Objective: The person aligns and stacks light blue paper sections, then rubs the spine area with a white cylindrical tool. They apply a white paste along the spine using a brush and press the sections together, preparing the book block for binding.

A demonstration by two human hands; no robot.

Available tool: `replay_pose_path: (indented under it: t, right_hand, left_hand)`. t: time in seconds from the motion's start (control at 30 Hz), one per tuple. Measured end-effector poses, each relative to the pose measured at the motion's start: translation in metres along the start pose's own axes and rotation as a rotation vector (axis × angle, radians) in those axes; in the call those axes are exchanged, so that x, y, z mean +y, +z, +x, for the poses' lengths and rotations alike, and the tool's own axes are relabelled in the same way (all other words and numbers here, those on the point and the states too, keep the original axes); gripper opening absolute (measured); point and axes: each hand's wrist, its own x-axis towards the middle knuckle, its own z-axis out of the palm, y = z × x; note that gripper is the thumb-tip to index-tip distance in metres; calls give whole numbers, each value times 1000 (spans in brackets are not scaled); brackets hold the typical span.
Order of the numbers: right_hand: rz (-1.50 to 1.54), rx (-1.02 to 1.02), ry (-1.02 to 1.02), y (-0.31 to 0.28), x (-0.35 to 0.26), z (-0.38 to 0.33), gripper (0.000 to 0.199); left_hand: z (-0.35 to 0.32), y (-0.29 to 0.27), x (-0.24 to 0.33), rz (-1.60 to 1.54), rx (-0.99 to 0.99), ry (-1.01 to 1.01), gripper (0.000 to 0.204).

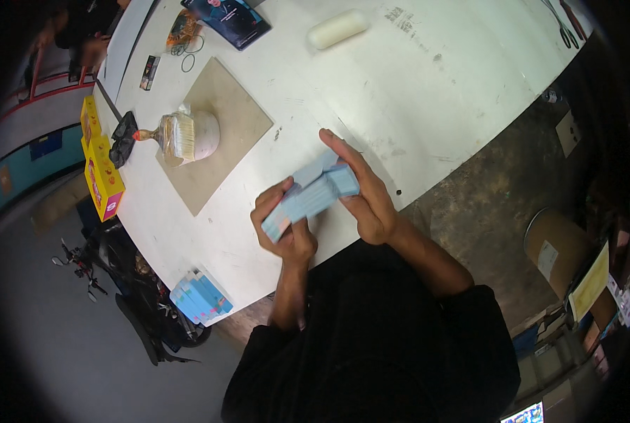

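Above the near part of the white table (428,92) I hold a light-blue stack of flat card pieces (311,196) between both hands. My left hand (287,229) wraps its lower left end, with the thumb along the near side. My right hand (368,194) grips the upper right end, fingers stretched along the far side and thumb underneath. The pieces sit unevenly, some shifted past others, and motion blurs them a little. A similar light-blue pile (201,296) lies at the table's near left edge.
Left of my hands, a wide brush (179,137) rests on a white tub (206,134) over a grey-brown board (234,106). Yellow boxes (103,176) and a black plastic bag (123,139) line the left edge. Farther back lie a white roll (337,28) and scissors (561,25).
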Motion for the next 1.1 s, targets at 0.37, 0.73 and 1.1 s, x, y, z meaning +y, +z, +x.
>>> replay_pose_path:
  t: [0.37, 0.73, 1.1]
  right_hand:
    - [114, 298, 37, 27, 7, -25, 77]
    - [-499, 12, -116, -5, -14, 48, 35]
    - [-681, -299, -38, -15, -21, 74, 41]
  left_hand:
    - [13, -7, -5, -1015, 199, -624, 62]
    - [15, -47, -27, -589, 205, -336, 102]
    - [88, -45, 74, 509, -347, 221, 70]
